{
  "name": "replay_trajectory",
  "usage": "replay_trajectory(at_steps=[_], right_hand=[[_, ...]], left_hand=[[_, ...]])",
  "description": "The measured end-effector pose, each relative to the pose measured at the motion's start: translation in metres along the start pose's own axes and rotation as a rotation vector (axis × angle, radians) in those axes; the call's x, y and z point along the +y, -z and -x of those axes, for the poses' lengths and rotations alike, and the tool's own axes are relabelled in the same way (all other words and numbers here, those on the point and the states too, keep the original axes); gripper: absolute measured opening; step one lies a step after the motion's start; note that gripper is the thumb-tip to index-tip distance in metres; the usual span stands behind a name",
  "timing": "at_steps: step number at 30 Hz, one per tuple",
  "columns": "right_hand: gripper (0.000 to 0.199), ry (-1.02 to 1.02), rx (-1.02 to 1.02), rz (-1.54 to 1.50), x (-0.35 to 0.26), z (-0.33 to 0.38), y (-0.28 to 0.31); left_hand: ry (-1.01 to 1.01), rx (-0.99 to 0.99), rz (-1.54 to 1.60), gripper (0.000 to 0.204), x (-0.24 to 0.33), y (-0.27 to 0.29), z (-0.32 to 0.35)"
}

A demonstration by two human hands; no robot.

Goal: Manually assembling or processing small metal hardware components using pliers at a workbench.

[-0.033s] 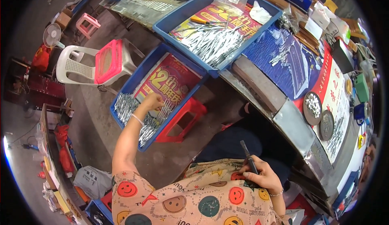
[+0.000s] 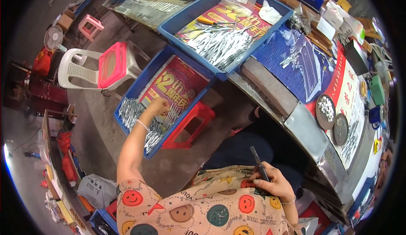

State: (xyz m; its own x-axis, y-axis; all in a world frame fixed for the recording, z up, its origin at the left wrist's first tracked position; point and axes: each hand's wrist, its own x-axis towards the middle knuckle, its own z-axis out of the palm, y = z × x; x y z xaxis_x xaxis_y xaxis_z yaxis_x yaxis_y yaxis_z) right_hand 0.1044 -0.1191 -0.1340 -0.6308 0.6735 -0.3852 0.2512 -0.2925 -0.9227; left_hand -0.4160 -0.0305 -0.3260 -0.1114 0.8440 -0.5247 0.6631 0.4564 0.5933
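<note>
My left hand [image 2: 159, 106] reaches into the lower blue tray [image 2: 195, 103]. Its fingers are closed beside a row of slim silver metal pieces [image 2: 171, 115]; what they hold, if anything, is hidden. More such pieces [image 2: 132, 111] lie heaped at the tray's near end, on a red and yellow printed sheet [image 2: 179, 82]. Close to my body, my right hand [image 2: 275, 181] grips a dark-handled tool [image 2: 256, 158] with a flat grey blade pointing up and away.
An upper blue tray [image 2: 169, 31] on the workbench holds a pile of silver pieces [image 2: 222, 46] and an orange-handled tool [image 2: 206, 20]. A red stool [image 2: 190, 127] stands under the lower tray. Two round dishes [image 2: 325, 123] [image 2: 340, 130] sit at right. A white chair [image 2: 78, 67] stands left.
</note>
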Motion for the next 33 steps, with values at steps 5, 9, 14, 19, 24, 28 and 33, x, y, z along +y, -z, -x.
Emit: replay_trajectory(at_steps=[5,9,14,19,24,28,33], right_hand=[[0.020,0.071,-0.029,0.128,0.016,0.008,0.007],[0.036,0.163,-0.066,0.079,0.038,0.008,0.000],[0.032,0.170,-0.101,-0.042,0.024,0.005,-0.006],[0.032,0.211,-0.029,0.026,0.032,0.016,-0.002],[0.031,0.180,-0.037,0.130,0.028,0.020,0.004],[0.022,0.117,0.267,-0.354,-0.002,0.054,-0.001],[0.030,0.093,0.225,-0.294,0.009,0.067,0.006]], left_hand=[[-0.495,0.326,-0.526,0.027,-0.004,-0.009,-0.009],[-0.260,0.148,0.240,0.027,0.142,0.001,0.122],[-0.711,-0.630,1.138,0.051,0.345,-0.055,0.245],[-0.408,-1.526,0.950,0.053,0.493,-0.024,0.321],[-0.770,-1.317,0.975,0.078,0.501,-0.039,0.341],[-1.191,-1.220,0.747,0.091,0.525,-0.054,0.337],[-1.009,-1.116,1.050,0.068,0.491,-0.086,0.362]])
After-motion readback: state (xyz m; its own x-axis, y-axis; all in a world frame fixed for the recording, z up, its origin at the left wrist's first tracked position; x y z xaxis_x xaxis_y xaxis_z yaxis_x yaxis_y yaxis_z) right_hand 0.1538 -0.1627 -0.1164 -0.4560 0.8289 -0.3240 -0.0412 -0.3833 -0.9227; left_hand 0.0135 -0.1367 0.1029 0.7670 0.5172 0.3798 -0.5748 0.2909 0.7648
